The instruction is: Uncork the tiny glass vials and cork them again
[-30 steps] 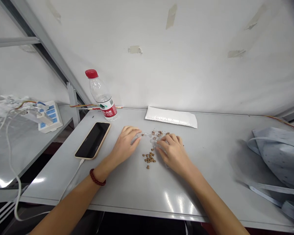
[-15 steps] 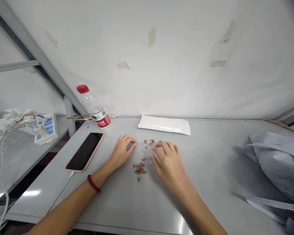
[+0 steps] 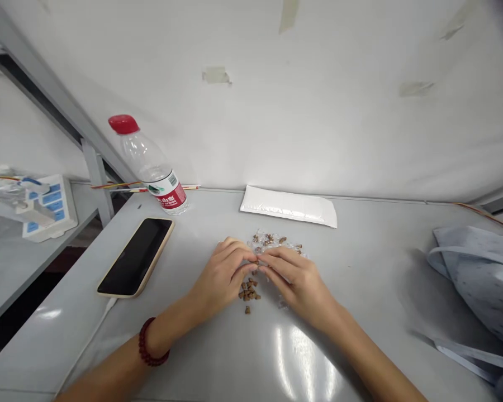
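My left hand (image 3: 223,274) and my right hand (image 3: 294,276) meet fingertip to fingertip at the middle of the grey table (image 3: 218,357). Both pinch a small clear wrapped piece between them, too small to name. Just below the fingers lies a little heap of brown pellets (image 3: 248,291). Behind the hands sits a scatter of clear wrappers with brown pieces (image 3: 275,241). A red bead bracelet circles my left wrist.
A black phone (image 3: 136,257) on a cable lies left of my hands. A red-capped water bottle (image 3: 151,168) leans at the back left. A white pouch (image 3: 288,205) lies by the wall, a blue cloth bag (image 3: 482,279) at right, a power strip (image 3: 42,206) far left.
My two hands have come together from either side of the wrapped pieces and now pinch one between them. The camera has tipped and shifted.
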`<state>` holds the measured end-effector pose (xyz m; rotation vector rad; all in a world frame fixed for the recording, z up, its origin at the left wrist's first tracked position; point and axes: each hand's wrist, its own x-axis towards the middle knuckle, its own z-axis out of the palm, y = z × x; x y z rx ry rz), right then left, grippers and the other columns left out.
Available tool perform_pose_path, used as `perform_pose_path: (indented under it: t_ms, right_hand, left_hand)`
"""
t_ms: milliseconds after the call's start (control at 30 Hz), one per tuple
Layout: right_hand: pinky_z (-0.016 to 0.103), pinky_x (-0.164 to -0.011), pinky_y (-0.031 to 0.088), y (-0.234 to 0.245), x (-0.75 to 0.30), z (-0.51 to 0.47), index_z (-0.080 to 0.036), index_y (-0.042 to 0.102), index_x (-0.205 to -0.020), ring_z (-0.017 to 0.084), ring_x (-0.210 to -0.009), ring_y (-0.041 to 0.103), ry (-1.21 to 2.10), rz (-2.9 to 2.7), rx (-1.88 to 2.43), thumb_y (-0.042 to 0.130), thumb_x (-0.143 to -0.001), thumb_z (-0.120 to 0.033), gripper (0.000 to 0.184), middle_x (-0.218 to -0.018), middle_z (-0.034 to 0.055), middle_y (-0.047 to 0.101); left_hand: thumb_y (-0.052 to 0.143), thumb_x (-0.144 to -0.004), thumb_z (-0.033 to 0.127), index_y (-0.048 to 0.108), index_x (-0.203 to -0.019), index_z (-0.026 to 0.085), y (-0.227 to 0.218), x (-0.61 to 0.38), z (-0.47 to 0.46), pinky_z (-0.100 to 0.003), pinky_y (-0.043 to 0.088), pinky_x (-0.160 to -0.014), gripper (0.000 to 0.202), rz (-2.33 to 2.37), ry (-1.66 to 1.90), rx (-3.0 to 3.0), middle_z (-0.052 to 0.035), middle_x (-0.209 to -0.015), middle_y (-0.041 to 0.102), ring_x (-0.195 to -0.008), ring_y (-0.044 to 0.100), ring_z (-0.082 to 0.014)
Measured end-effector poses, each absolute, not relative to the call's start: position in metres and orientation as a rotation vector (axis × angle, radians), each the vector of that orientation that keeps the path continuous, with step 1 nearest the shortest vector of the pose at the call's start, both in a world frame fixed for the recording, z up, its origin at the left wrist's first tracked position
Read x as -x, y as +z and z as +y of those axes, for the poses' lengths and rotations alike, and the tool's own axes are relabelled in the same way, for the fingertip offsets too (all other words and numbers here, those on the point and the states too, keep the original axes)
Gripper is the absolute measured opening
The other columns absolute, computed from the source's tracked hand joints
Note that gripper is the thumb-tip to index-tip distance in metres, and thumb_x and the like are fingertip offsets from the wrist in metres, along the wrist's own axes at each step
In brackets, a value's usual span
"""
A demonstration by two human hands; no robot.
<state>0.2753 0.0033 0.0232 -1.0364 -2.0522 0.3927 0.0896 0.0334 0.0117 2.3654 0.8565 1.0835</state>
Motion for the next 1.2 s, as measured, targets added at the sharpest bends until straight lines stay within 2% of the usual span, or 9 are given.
perform_pose_path:
  t_ms: [133,300,433,633,800,967,1200]
  right_hand:
    - [0.029,-0.071,0.054,0.022,-0.271,0.001,-0.02,0.067,-0.102,0.016,-0.083,0.064,0.476,-2.007,1.026,0.051,-0.091,-0.011,0.022,-0.094,0.0071,0.066]
    - [0.027,-0.066,0.054,0.017,-0.265,0.0,-0.019,0.068,-0.099,0.015,-0.077,0.065,0.411,-1.909,1.038,0.053,-0.088,-0.007,0.022,-0.091,0.0065,0.066]
    - [0.028,-0.069,0.054,0.015,-0.276,0.004,-0.02,0.07,-0.096,0.016,-0.08,0.066,0.38,-1.768,1.125,0.058,-0.086,-0.01,0.018,-0.089,0.0058,0.068]
    - [0.03,-0.072,0.053,0.015,-0.292,0.011,-0.021,0.07,-0.095,0.017,-0.079,0.067,0.518,-1.733,1.256,0.06,-0.086,-0.017,0.014,-0.087,0.0042,0.071]
    - [0.034,-0.075,0.05,0.009,-0.281,0.009,-0.019,0.067,-0.098,0.018,-0.081,0.066,0.391,-1.916,1.233,0.049,-0.091,-0.014,0.02,-0.088,0.0055,0.071]
    - [0.041,-0.082,0.042,0.002,-0.274,0.008,-0.018,0.066,-0.098,0.02,-0.08,0.062,0.28,-2.065,1.281,0.05,-0.091,-0.013,0.018,-0.081,0.0044,0.071]
    - [0.041,-0.082,0.04,0.0,-0.275,0.008,-0.018,0.067,-0.095,0.022,-0.087,0.06,0.337,-2.144,1.379,0.048,-0.092,-0.012,0.02,-0.087,0.0051,0.071]
  left_hand:
    - [0.05,-0.091,0.01,0.055,-0.086,0.017,0.013,-0.085,0.03,-0.034,0.043,-0.075,0.01,0.893,1.045,-2.406,-0.0027,-0.08,0.062,-0.081,0.051,-0.0173]
    - [0.051,-0.091,0.012,0.054,-0.081,0.017,0.018,-0.082,0.027,-0.034,0.041,-0.072,0.011,0.976,0.969,-2.443,-0.0023,-0.079,0.063,-0.078,0.051,-0.0178]
    - [0.05,-0.09,0.012,0.057,-0.08,0.016,0.017,-0.081,0.028,-0.037,0.041,-0.075,0.013,1.026,0.789,-2.416,-0.0029,-0.08,0.064,-0.08,0.054,-0.0192]
    - [0.043,-0.093,0.014,0.061,-0.082,0.014,0.016,-0.081,0.028,-0.037,0.045,-0.082,0.022,0.879,0.582,-2.46,-0.0069,-0.086,0.064,-0.09,0.053,-0.0214]
    - [0.038,-0.094,0.01,0.062,-0.096,0.013,0.012,-0.083,0.024,-0.034,0.047,-0.087,0.025,0.834,0.599,-2.388,-0.0079,-0.1,0.062,-0.097,0.053,-0.0189]
    - [0.041,-0.092,0.009,0.062,-0.102,0.013,0.005,-0.087,0.017,-0.033,0.048,-0.088,0.023,0.753,0.588,-2.355,-0.0076,-0.098,0.064,-0.098,0.053,-0.0192]
    - [0.051,-0.089,0.014,0.06,-0.108,0.015,0.008,-0.095,0.011,-0.037,0.046,-0.093,0.021,0.733,0.568,-2.387,-0.0074,-0.106,0.061,-0.103,0.051,-0.0214]
